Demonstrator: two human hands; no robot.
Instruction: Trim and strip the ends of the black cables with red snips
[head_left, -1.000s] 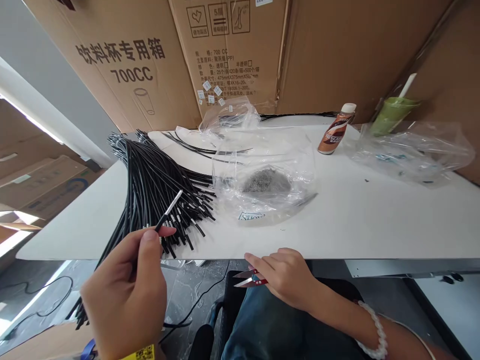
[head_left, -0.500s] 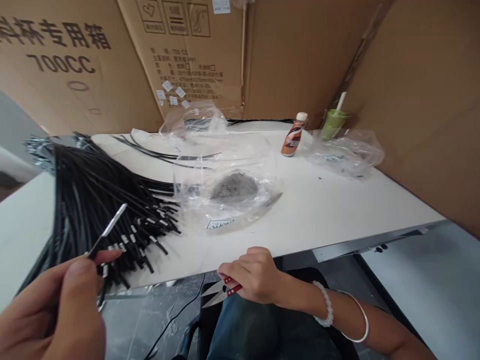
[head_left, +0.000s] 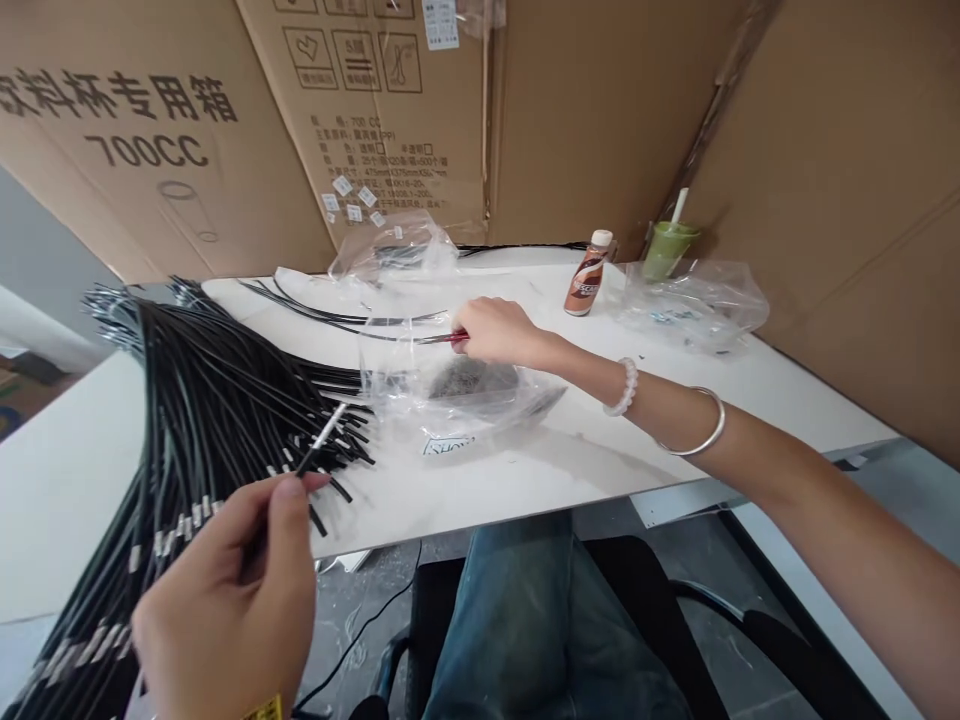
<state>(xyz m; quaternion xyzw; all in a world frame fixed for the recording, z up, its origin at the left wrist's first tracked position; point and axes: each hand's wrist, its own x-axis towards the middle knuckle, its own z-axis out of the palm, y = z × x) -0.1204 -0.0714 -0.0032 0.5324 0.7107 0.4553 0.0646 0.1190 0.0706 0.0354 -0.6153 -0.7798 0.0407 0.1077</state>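
Observation:
My left hand [head_left: 232, 590] pinches one thin black cable [head_left: 319, 445] with a bare silver tip, held just above the near table edge. Beside it a large bundle of black cables [head_left: 202, 390] lies fanned across the white table [head_left: 675, 400]. My right hand [head_left: 495, 328] reaches over a clear plastic bag [head_left: 465, 400] that holds a grey heap of small metal pieces. That hand grips red-handled snips [head_left: 442, 339], their blades pointing left over the bag's open mouth.
Cardboard boxes [head_left: 375, 120] wall the back and right of the table. A brown drink bottle [head_left: 589, 285], a green cup with a straw [head_left: 666, 248] and a crumpled clear bag [head_left: 694, 300] stand at the back right. Another clear bag [head_left: 394, 245] with cables lies behind.
My right hand rose from my lap with the snips and reached forward over the clear bag. My left hand with the single cable shifted slightly right; the view swung back left.

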